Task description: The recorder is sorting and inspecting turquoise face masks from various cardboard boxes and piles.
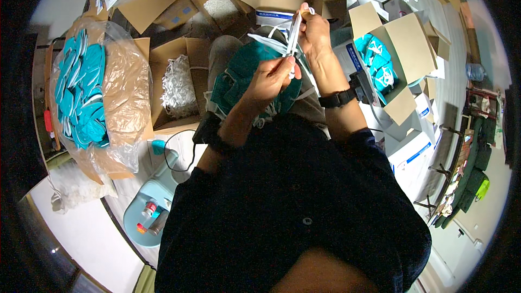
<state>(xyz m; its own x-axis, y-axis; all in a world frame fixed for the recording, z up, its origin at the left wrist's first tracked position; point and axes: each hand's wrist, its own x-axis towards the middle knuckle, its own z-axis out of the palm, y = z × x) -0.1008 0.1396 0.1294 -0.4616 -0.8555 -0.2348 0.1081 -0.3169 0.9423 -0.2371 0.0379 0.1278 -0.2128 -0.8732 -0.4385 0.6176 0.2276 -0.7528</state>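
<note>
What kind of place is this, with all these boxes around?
Probably a packing or assembly workspace for face masks. A plastic-lined carton holds a heap of teal masks, another box holds white elastic straps, and the left hand and right hand stretch a white strap above teal masks on the lap.
</note>
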